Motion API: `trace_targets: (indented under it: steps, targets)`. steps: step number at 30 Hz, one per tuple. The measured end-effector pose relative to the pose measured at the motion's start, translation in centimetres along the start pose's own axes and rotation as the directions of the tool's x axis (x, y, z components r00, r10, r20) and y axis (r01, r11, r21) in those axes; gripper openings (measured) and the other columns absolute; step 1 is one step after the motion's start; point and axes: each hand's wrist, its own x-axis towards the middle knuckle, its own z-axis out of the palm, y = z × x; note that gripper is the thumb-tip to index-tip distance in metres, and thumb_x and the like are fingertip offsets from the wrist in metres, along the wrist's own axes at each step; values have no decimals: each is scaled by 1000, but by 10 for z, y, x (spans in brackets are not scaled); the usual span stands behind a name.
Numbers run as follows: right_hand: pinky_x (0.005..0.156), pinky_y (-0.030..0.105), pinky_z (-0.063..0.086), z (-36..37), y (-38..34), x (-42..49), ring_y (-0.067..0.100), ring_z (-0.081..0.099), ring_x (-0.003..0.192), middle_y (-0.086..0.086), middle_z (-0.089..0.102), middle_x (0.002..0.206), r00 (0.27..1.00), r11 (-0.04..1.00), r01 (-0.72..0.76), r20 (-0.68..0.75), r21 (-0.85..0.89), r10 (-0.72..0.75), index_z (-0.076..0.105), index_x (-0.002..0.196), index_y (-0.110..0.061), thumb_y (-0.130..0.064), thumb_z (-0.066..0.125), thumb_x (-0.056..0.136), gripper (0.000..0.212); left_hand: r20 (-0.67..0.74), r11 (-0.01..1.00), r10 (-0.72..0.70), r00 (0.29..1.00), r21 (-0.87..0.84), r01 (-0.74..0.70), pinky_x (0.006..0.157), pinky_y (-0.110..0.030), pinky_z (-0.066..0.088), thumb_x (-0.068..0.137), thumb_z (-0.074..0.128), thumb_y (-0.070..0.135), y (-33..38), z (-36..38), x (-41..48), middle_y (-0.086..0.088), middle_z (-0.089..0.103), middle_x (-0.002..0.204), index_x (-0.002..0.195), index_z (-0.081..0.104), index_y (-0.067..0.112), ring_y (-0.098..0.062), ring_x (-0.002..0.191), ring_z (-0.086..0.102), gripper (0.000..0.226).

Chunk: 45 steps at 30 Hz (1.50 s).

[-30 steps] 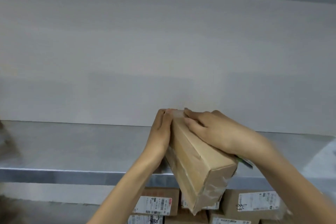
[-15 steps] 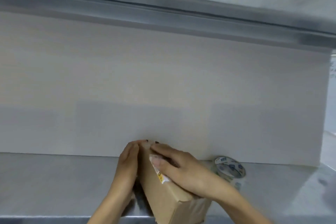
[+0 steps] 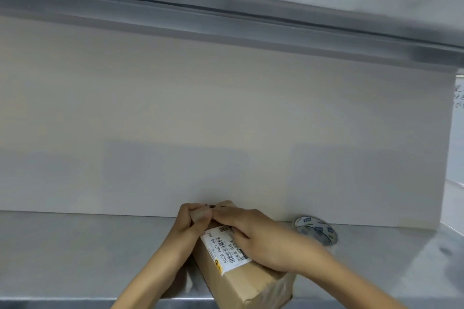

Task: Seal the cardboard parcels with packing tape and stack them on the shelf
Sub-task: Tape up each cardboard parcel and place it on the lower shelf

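Left hand (image 3: pixel 189 229) fingers grip box (image 3: pixel 247 280) end; right hand (image 3: pixel 258 239) fingers flat atop. Box overhangs shelf (image 3: pixel 75 253) edge; early release may tip it.

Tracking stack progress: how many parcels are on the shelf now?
1: the parcel, at the shelf front, left hand and right hand on it; others may be hidden.
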Motion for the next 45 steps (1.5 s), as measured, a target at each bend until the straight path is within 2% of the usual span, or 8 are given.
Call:
trace_targets:
  steps: [6,9,12,17,22,30,37,45]
  targets:
    - [85,-4,31,-2,2,-8,-1,47,124,-12,50,140,982,981,-128,-117,144,146,52,133,-34,-8,43,91,50,-29,999,18,999,-44,-19,76,-31,46,98,49,11,-6,3,-5,-13,64,109,112,51,18,-24,97,63,16]
    - [84,13,49,-12,5,-16,4,65,103,-9,70,111,979,829,-173,-2,533,205,65,107,-42,-1,42,94,49,-47,990,25,999,-135,-31,77,-35,46,98,48,11,-4,4,-11,-14,64,106,114,51,17,-26,94,62,17]
    - [92,23,50,-24,7,-22,10,64,109,-6,70,116,976,715,-133,-35,687,214,65,117,-34,-9,41,99,40,-49,994,79,996,-67,-83,76,-32,46,100,46,13,0,8,-11,-11,62,107,113,48,16,-21,92,61,14]
    - [102,15,40,-35,-6,-15,-6,54,118,-22,60,128,990,823,-54,-77,566,117,57,125,-39,-13,36,102,40,-115,945,227,967,266,-190,78,-23,46,98,43,42,14,10,-6,8,63,107,109,57,31,-6,96,61,21]
    - [93,7,39,-26,-10,-11,-10,54,115,-24,63,120,988,849,35,-148,527,51,63,113,-42,0,36,88,55,-72,916,131,989,390,-93,59,-21,46,68,45,88,23,2,-13,3,69,75,85,59,21,-7,64,64,70]
    - [109,19,32,-21,-6,-2,-4,46,127,-17,56,135,993,893,105,-97,437,-69,53,133,-25,5,34,90,56,7,995,100,995,25,-100,81,-33,51,79,57,61,14,8,-5,-8,71,99,105,61,22,-18,92,68,47]
    - [106,19,35,-22,-2,-2,-6,48,123,-22,53,135,994,967,14,-108,255,14,54,130,-36,-20,44,101,34,-82,996,75,994,55,-71,77,-36,49,89,57,44,12,2,-3,-12,70,98,104,61,10,-23,89,66,38]
    - [97,33,50,0,-5,-97,14,66,108,-4,73,109,719,658,82,-502,748,481,68,110,-17,-60,45,87,55,-219,991,118,969,90,-101,69,-22,44,83,67,44,5,-5,-12,5,68,95,93,56,17,-10,90,63,30]
